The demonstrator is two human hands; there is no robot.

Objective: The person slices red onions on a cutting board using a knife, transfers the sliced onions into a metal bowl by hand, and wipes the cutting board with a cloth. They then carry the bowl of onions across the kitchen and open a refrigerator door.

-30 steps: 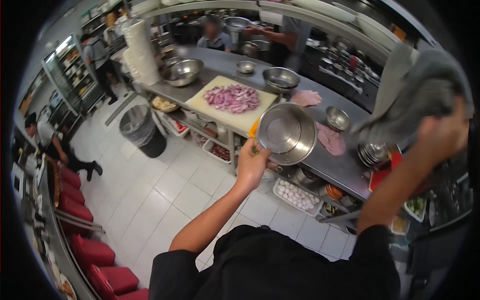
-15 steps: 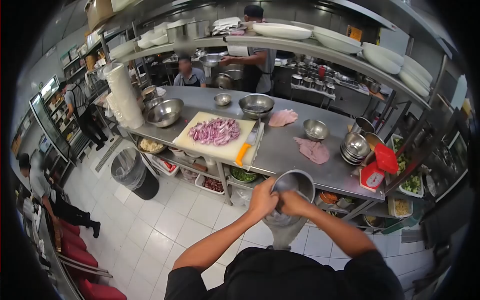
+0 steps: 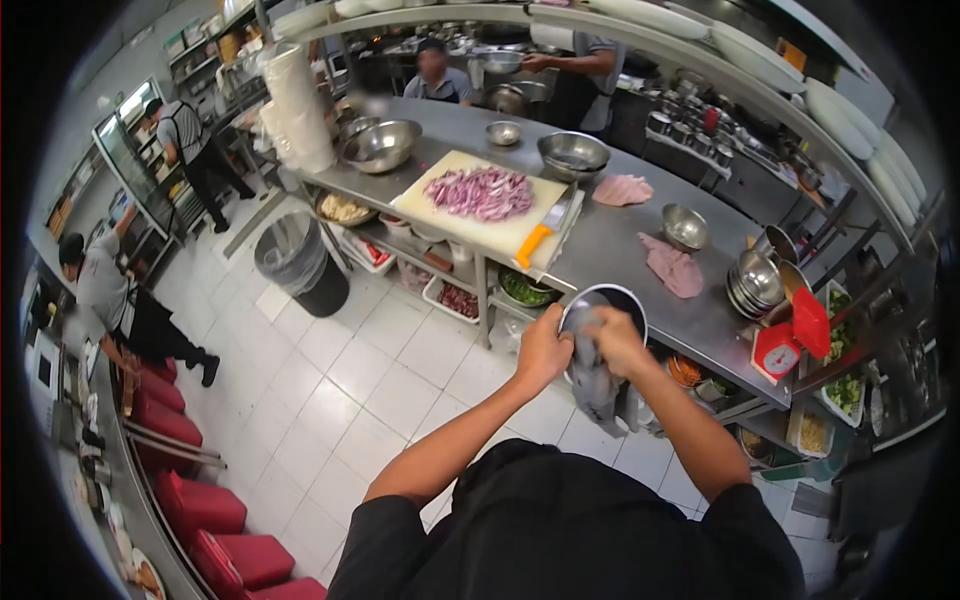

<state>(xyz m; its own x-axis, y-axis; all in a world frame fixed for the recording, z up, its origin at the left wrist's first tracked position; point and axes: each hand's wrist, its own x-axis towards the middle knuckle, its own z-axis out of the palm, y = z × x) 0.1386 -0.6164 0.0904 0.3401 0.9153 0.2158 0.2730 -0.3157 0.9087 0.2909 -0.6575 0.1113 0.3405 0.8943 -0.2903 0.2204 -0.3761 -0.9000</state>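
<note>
A round metal container (image 3: 642,312) with a shiny rim is held off the near edge of the counter, its mouth facing up. My left hand (image 3: 546,350) is closed on its left rim. At the mouth, my right hand (image 3: 616,338), somewhat blurred, is closed on a grey cloth (image 3: 598,392) that hangs over the near side. The container's lower part is hidden behind the cloth. Beyond my hands, sliced red onion (image 3: 482,192) lies on a white cutting board (image 3: 452,236), beside a knife (image 3: 537,243) with an orange handle.
Metal bowls (image 3: 382,146), pinkish cloths (image 3: 672,266) and a red scale (image 3: 778,350) stand or lie on the steel counter (image 3: 610,240). A lined bin (image 3: 300,262) is on the floor at left. Co-workers (image 3: 125,300) stand at left and beyond the counter. Red stools (image 3: 205,502) line the left.
The view has shifted, so the counter appears higher and further right. My right hand has moved from inside the container toward its right rim, with the cloth. My left hand keeps its hold.
</note>
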